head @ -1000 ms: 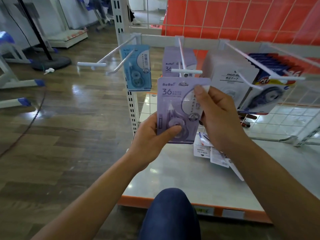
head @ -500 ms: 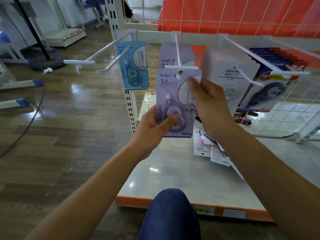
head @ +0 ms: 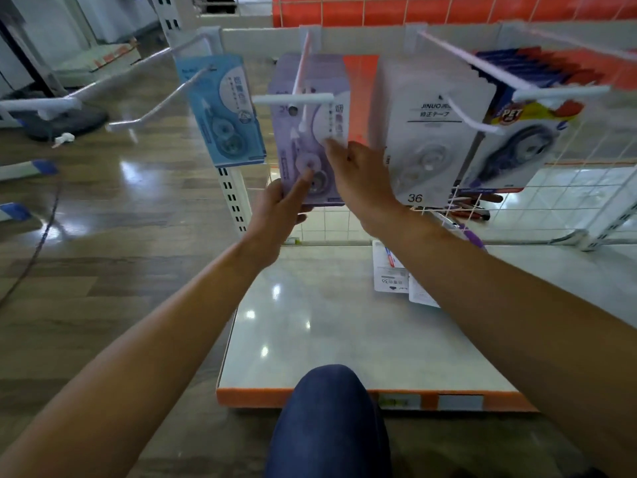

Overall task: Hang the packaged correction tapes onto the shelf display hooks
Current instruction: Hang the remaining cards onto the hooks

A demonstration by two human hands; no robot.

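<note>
A purple packaged correction tape (head: 306, 146) hangs on the middle white display hook (head: 297, 98), with its hole past the hook's tip. My left hand (head: 281, 208) grips the pack's lower left corner, thumb on its front. My right hand (head: 358, 174) touches the pack's right edge with straight fingers. More purple packs hang behind it on the same hook. Several loose packs (head: 393, 274) lie on the shelf base, partly hidden by my right forearm.
A blue pack (head: 224, 112) hangs on the hook to the left; white packs (head: 431, 125) and dark blue packs (head: 517, 139) hang on hooks to the right. An empty hook (head: 41, 105) juts out far left. The grey shelf base (head: 327, 332) has an orange front edge. My knee (head: 327, 415) is below.
The purple pack went up and back onto the middle hook. My right hand slid from its top edge to its right side, and my left hand stayed on the lower corner.
</note>
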